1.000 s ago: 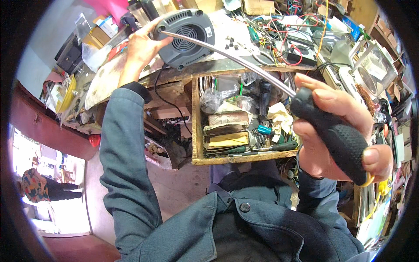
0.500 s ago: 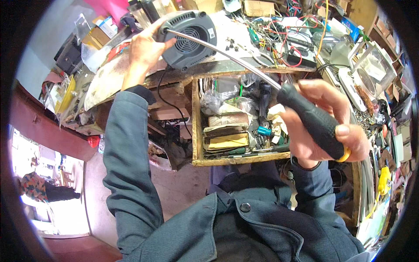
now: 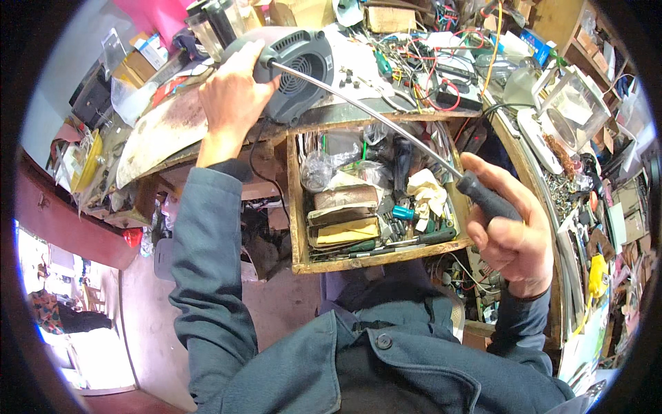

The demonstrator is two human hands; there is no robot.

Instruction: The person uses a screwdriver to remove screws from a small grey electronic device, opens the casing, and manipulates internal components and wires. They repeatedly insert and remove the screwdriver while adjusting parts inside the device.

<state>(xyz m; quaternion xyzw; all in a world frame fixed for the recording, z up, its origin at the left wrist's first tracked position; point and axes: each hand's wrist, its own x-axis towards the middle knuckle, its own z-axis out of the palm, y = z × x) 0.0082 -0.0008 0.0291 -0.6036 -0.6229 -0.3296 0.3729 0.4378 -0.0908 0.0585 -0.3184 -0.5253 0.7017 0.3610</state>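
My left hand (image 3: 236, 93) is closed on a dark grey appliance base (image 3: 298, 100) with a round vent grille, which is tilted on its side on the bench. It looks like a blender's motor base, with a black cord (image 3: 254, 146) hanging below. My right hand (image 3: 514, 234) grips the black handle of a long screwdriver (image 3: 386, 123). The steel shaft slants up to the left, and its tip sits at a corner hole of the base, close to my left thumb. Part of the handle is hidden by my fingers.
Below the bench edge an open wooden drawer (image 3: 298, 234) holds plastic bags, a brown wallet-like bundle (image 3: 345, 199), a crumpled cloth (image 3: 427, 193) and hand tools. Tangled wires (image 3: 427, 69) and small black parts lie on the bench. A yellow tool (image 3: 596, 277) is at right.
My right hand has turned and wrapped further round the screwdriver handle, covering more of it. The tip stays at the corner hole. The whole view has shifted slightly.
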